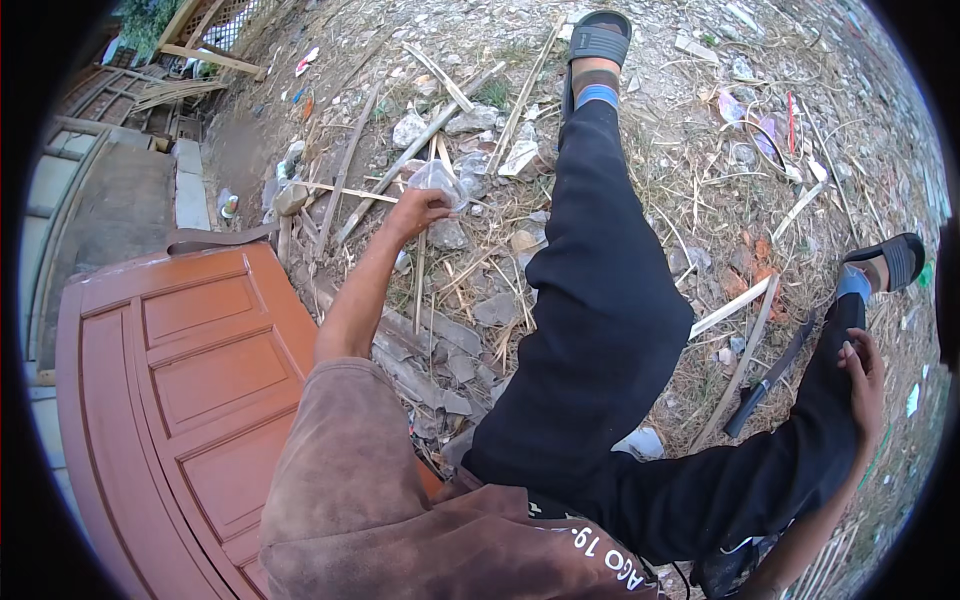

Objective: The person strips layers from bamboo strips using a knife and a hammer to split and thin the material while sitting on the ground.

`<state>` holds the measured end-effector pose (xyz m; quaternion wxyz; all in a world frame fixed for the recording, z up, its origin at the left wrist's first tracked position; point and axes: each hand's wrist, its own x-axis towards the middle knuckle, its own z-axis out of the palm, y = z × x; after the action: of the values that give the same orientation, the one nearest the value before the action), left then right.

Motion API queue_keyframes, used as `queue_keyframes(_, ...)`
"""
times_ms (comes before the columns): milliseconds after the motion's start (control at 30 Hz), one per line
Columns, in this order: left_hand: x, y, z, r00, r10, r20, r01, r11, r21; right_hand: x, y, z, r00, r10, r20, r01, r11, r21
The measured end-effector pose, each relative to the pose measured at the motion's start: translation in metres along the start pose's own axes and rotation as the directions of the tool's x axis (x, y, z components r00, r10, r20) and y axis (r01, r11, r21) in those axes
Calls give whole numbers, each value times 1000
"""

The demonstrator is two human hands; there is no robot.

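Out over the rubble on the left, my left hand point(422, 210) grips a clear see-through plastic cup point(440, 182) by its near side. Its exact shape is hard to make out against the pale debris. On the right, my right hand point(864, 378) rests on the black trousers point(825, 420) over my lower leg, fingers loosely bent and apart, holding nothing. A long knife point(772, 378) with a dark blade and black handle lies on the ground just left of that leg, apart from the hand.
A reddish-brown panelled wooden door point(215, 380) lies at the left. Loose wooden strips point(430, 125), broken stones point(475, 120), dry grass and plastic scraps cover the ground. My sandalled feet point(600, 45) stretch ahead and to the right. Wooden framing point(205, 55) stands far left.
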<state>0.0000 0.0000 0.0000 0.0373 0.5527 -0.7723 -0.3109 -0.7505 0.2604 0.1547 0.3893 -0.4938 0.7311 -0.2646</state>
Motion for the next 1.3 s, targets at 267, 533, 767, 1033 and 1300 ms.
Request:
queue_keyframes(267,-1,15,1,905,-44,-424,20,998,-62,-8,-5,2,999,-5,-41,6,1000,14)
queue_keyframes(533,12,47,-25,789,-80,-609,-181,917,-355,-4,-11,7,842,-38,-538,80,995,55)
queue_keyframes(767,87,247,-106,443,354,-824,-728,678,-100,-80,114,-13,659,160,-734,-252,968,-15)
queue_keyframes(1033,149,401,-77,449,807,-383,-893,425,-151,-156,169,39,579,466,-669,-600,799,38)
queue_keyframes(1300,160,489,60,503,863,46,-855,505,-116,-143,194,44,439,421,-794,-805,576,-140)
